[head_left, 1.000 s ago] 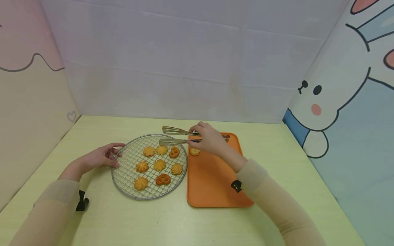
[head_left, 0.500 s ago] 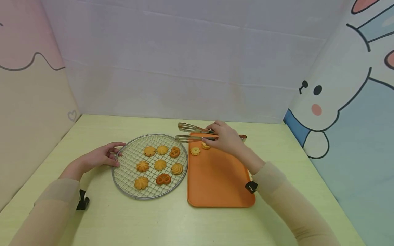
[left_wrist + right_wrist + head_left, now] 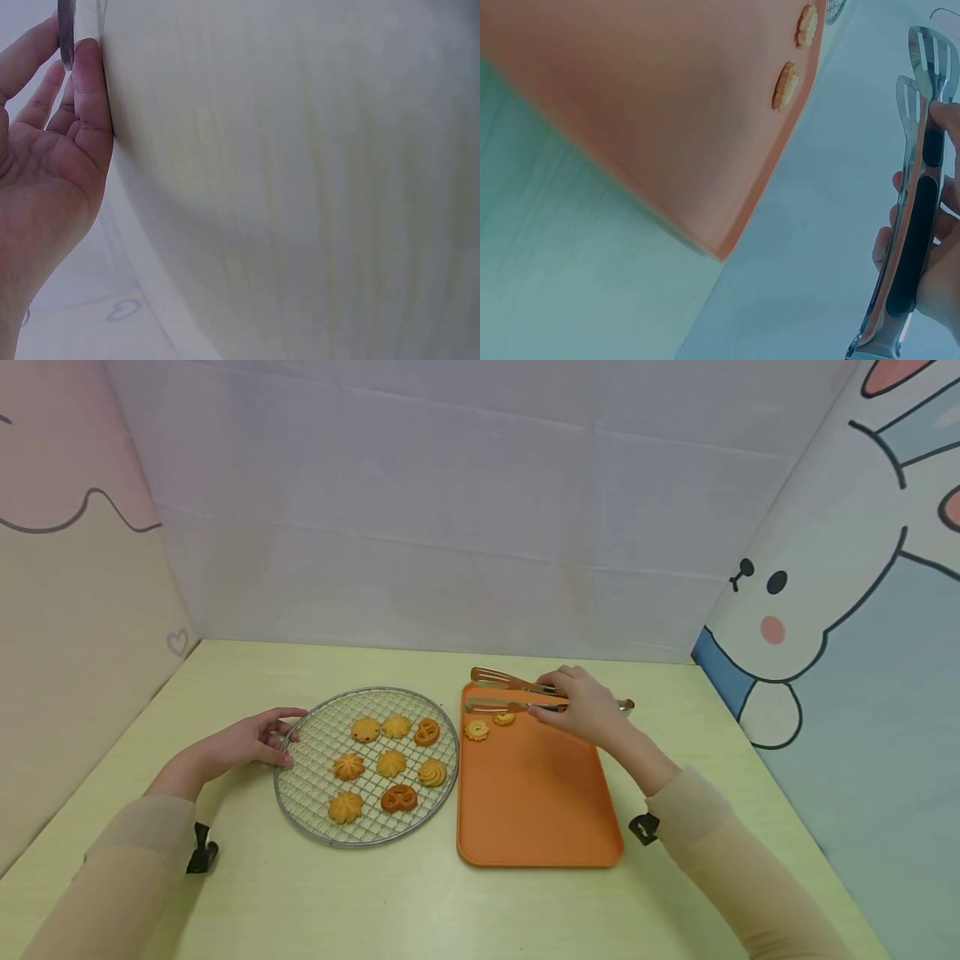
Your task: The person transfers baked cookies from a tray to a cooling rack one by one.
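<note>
My left hand (image 3: 240,746) is at the left edge of a round wire cooling rack (image 3: 311,793), fingers and thumb about its rim (image 3: 66,34). Several cookies lie on the rack, among them two pretzel-shaped ones, the darker pretzel (image 3: 399,797) near the front. My right hand (image 3: 588,706) grips metal tongs (image 3: 915,232) with dark handle inserts, held over the back of an orange tray (image 3: 536,810). The tongs' slotted ends (image 3: 491,677) point left, spread apart with nothing between them. Two small cookies, one a round scalloped cookie (image 3: 476,730), lie at the tray's back left.
The rack and tray stand side by side on a pale yellow-green table (image 3: 360,902). A plain pale wall (image 3: 450,527) rises behind it. Printed panels flank both sides, the right one with a rabbit drawing (image 3: 810,610).
My right hand has moved right with the tongs, from over the rack's back right to over the tray, uncovering the second small cookie. My left hand and the rack have stayed put.
</note>
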Tool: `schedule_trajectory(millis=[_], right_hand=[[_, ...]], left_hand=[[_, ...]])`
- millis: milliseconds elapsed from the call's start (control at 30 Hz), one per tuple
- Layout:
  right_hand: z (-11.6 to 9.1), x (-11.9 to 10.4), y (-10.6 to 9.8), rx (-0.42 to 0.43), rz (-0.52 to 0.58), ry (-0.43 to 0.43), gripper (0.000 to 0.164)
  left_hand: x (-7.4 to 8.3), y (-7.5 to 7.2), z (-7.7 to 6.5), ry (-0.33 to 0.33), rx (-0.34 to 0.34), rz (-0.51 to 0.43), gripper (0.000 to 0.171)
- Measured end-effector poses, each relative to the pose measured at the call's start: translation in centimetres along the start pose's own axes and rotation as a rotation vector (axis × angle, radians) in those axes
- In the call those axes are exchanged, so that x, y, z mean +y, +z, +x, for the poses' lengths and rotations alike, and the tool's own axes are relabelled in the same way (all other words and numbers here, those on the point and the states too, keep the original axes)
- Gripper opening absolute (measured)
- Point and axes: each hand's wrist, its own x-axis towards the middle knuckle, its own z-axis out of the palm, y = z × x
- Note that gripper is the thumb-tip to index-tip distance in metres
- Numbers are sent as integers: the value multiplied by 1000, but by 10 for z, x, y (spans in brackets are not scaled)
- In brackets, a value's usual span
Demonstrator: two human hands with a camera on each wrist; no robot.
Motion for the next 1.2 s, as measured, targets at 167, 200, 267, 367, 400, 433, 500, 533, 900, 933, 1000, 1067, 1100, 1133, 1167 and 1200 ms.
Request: schedule_trajectory(millis=[167,200,267,367,400,433,500,533,900,933,1000,1067,1100,1133,1167,1200], right_hand=[[-5,14,4,7,-11,18,44],[-6,17,5,8,-11,21,44],[-7,22,8,8,-9,31,45],[-8,27,13,2,-8,52,44],[-9,29,15,-1,-5,60,44],[-9,30,16,-5,-6,68,44],[-10,32,20,-11,-8,82,44],[-11,33,21,-14,-7,87,44],[-11,44,31,-44,-33,123,41],[-11,45,32,-49,-38,124,42],[-10,46,32,-60,-39,126,43],[-8,48,34,-73,-39,129,44],[-8,48,34,-80,-37,129,44],[-7,49,35,-86,-32,129,44],[-6,49,36,-90,-28,129,43],[-6,49,36,-95,-24,127,43]], left_hand=[[-2,0,1,0,2,8,86],[-2,0,1,1,3,8,86],[-2,0,0,1,2,7,86],[-1,0,-1,4,1,10,86],[-1,0,-1,1,2,10,85],[-1,0,-1,-2,2,12,85],[-1,0,-1,-1,1,16,85],[-1,1,0,-4,3,17,84],[-1,0,0,-24,4,14,86],[-1,0,0,-25,6,16,86],[0,0,0,-17,5,21,86],[0,0,0,-17,7,23,86],[0,0,0,-17,8,22,85],[0,0,0,-14,6,23,86],[0,0,0,-14,5,20,86],[0,0,0,-12,3,21,86]])
